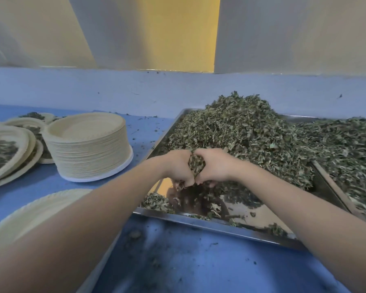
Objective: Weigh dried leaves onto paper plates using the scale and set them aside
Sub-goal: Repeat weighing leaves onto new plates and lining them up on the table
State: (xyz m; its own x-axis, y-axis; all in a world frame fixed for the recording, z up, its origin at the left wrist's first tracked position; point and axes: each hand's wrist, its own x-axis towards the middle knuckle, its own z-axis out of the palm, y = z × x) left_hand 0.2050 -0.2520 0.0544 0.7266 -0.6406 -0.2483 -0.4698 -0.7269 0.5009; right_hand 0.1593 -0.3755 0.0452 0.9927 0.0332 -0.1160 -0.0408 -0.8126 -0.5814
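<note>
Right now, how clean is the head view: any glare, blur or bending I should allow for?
Head view: soft, even light; the steel tray mirrors the arms near its front; the leaf pile smears at the right edge; the back ledge bows from the wide lens; both hands, left hand and right hand, stay sharp.

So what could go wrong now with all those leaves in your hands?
1. The left hand and right hand squeeze one clump of dried leaves together; bits already hang below the grip and could drop outside the metal tray.
2. The empty paper plate lies off to the left, partly under the left arm, so leaves may spill onto the blue table on the way, which is already littered with crumbs.
</note>
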